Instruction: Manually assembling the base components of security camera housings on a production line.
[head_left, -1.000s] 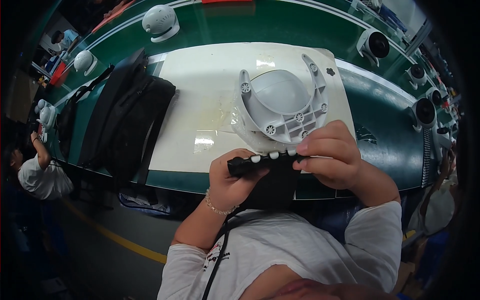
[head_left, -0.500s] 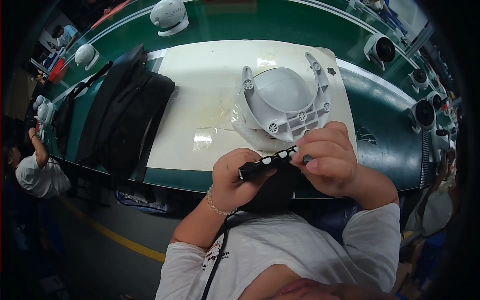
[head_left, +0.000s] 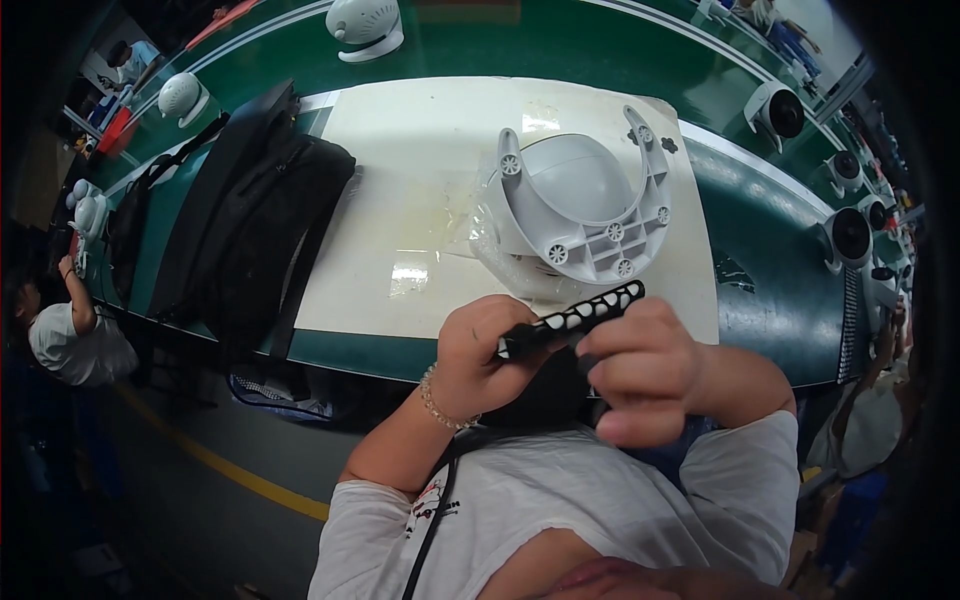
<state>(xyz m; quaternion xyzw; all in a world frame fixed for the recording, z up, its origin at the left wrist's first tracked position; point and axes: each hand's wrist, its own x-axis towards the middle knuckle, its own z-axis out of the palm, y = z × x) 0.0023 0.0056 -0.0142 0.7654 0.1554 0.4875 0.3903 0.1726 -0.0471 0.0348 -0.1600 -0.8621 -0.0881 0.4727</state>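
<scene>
My left hand (head_left: 470, 345) is closed around one end of a black strip (head_left: 575, 320) with a row of white round spots, held up over the table's front edge. Close by its right side is my right hand (head_left: 648, 365), fingers curled in and slightly blurred. A small dark round pad (head_left: 586, 364) shows at its fingertips. Beyond both hands, a light grey plastic fan housing (head_left: 578, 178) lies with its curved, ribbed base (head_left: 600, 243) facing up. Round spoked recesses dot that base, and clear bubble wrap (head_left: 500, 268) lies under it.
A cream board (head_left: 385, 200) covers the middle of the green table. On its left rests a black bag (head_left: 270, 220). White fans (head_left: 365, 25) stand along the far side, with several more at the right (head_left: 848, 235). At far left sits a co-worker (head_left: 80, 335).
My right hand has pulled back from the strip's far end and come down toward me, the small dark pad with it. More of the strip's white spots now show.
</scene>
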